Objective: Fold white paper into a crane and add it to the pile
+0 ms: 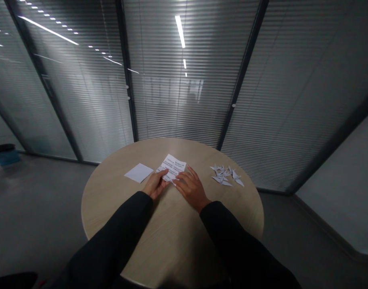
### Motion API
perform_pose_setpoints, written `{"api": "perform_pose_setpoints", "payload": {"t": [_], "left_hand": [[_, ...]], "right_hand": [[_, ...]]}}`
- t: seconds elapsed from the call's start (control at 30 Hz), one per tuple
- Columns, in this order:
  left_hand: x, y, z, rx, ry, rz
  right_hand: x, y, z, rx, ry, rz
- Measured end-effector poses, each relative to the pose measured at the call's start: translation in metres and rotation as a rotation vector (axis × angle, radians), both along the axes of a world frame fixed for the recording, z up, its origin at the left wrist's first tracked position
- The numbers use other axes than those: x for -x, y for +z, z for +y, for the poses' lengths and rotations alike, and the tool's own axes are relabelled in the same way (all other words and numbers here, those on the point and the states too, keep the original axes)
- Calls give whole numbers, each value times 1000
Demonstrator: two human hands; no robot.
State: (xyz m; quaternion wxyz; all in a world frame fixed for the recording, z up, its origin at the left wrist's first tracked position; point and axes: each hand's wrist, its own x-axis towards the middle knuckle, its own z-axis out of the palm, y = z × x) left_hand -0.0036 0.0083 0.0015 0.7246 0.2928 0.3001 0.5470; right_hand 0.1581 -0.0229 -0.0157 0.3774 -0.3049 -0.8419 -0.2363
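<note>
A folded sheet of white paper with printed text (171, 166) lies at the middle of the round table, its near part between my hands. My left hand (155, 184) has its fingers on the sheet's near left edge. My right hand (192, 188) rests its spread fingers on the sheet's near right edge. To the left of the sheet lies a blank white paper square (138, 172), apart from my left hand. Right of my right hand lies a small heap of several white origami cranes (224, 175).
The round light wood table (108, 196) stands on a grey floor. Behind it are glass partitions with closed grey blinds and dark frames. A blue object (5, 157) lies on the floor far left. Black sleeves cover both my forearms.
</note>
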Motion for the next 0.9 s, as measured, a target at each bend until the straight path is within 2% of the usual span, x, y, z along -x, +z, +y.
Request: {"api": "perform_pose_setpoints", "payload": {"t": [0.17,0.47,0.6,0.7,0.9], "left_hand": [[2,2,2,-34,-3,-15],[0,2,-3,-146,-78,39],[1,5,-5,-136,-78,47],[2,5,-5,-95,-92,47],[7,-1,3,-10,-120,31]], "right_hand": [[-3,-1,3,68,36,148],[-7,-13,18,284,19,572],[-8,-11,16,325,5,574],[-9,-8,13,297,-5,513],[-10,-3,12,271,188,293]]}}
